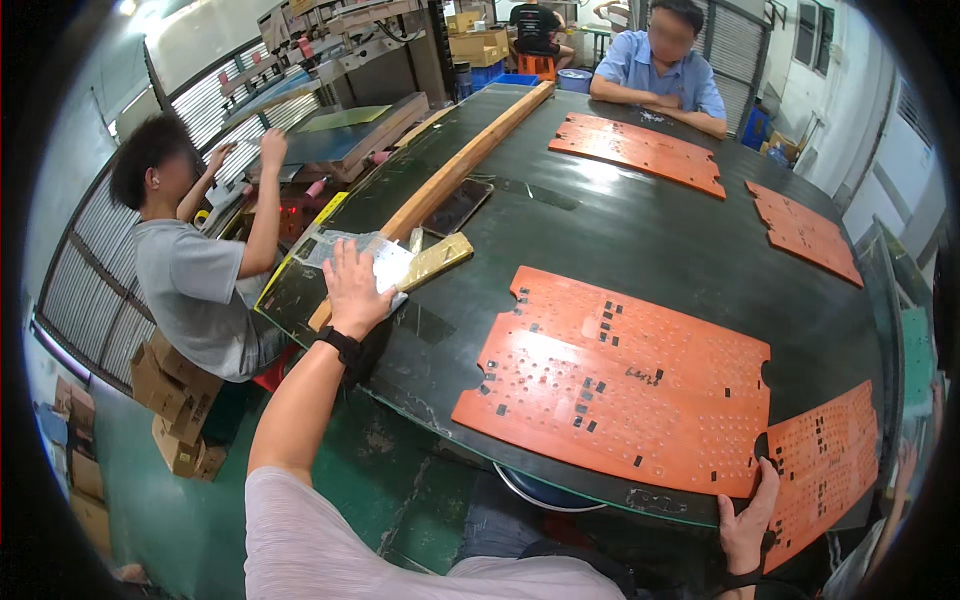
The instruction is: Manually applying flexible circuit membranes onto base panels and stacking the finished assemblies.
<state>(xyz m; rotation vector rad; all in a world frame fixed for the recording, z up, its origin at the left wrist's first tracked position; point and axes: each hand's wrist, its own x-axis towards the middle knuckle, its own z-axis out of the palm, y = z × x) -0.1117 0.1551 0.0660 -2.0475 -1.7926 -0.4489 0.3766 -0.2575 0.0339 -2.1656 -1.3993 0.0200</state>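
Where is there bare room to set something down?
Bare tabletop shows mid-table, bordered by the near perforated orange board, the far board and the right-hand board. Crowded: the left side, where the left hand spreads over clear plastic beside the wooden beam and yellow block; and the near right corner, where the right hand is beside another orange board.

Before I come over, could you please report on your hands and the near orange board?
Left hand over clear plastic; right hand at corner of near orange board; second orange board close on its right.

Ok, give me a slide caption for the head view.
Left hand spread on clear plastic, right hand at one corner of an orange board, at a dark table.
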